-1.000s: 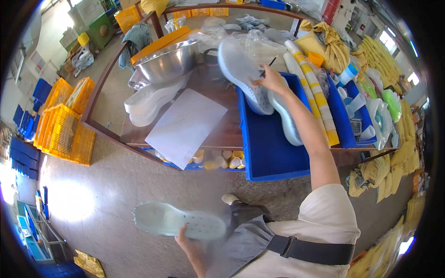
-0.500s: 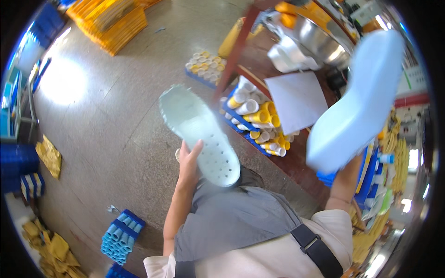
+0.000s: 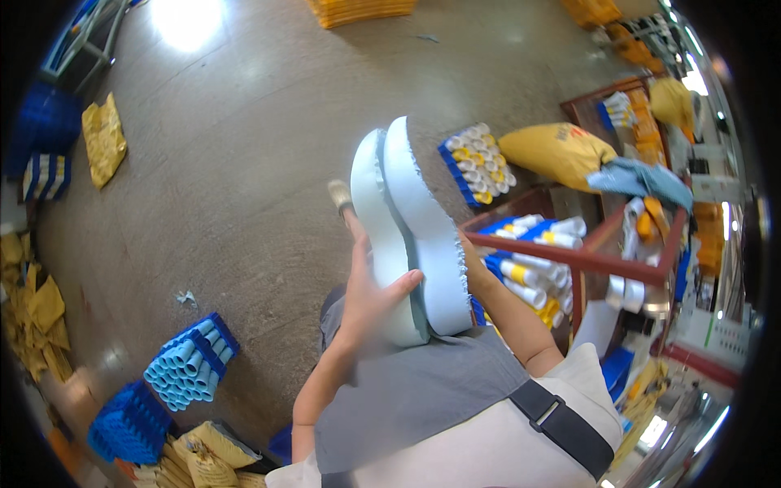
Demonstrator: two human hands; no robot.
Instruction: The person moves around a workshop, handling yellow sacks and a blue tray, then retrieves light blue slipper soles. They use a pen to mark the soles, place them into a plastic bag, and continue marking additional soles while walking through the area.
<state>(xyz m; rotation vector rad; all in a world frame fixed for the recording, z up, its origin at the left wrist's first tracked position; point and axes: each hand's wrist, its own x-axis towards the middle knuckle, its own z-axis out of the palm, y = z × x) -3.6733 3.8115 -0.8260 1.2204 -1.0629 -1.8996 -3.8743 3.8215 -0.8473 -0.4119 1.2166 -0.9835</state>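
Observation:
Two pale blue-green foam shoe soles stand side by side in front of my grey apron [image 3: 423, 390], their ragged edges showing. Around the lower part of the left sole [image 3: 370, 215], my left hand [image 3: 370, 297] is closed, with its thumb across the edge toward the other sole. The right sole [image 3: 427, 220] presses close against it, with a dark gap between them toward the bottom. From the right, my right forearm [image 3: 508, 305] reaches behind the right sole, which hides that hand's fingers. Part of my shoe [image 3: 339, 195] shows beyond my left hand.
On the floor are a blue rack of light-blue tubes [image 3: 195, 362], blue crates [image 3: 130, 423] and a rack of white and yellow tubes [image 3: 480, 163]. A red-brown frame [image 3: 602, 256] stands at the right, near a yellow sack [image 3: 557, 150].
The right sole has swung in from the far right and now lies against the left one. Both soles are turned edge-up. The view has shifted, with the rack frame now farther right.

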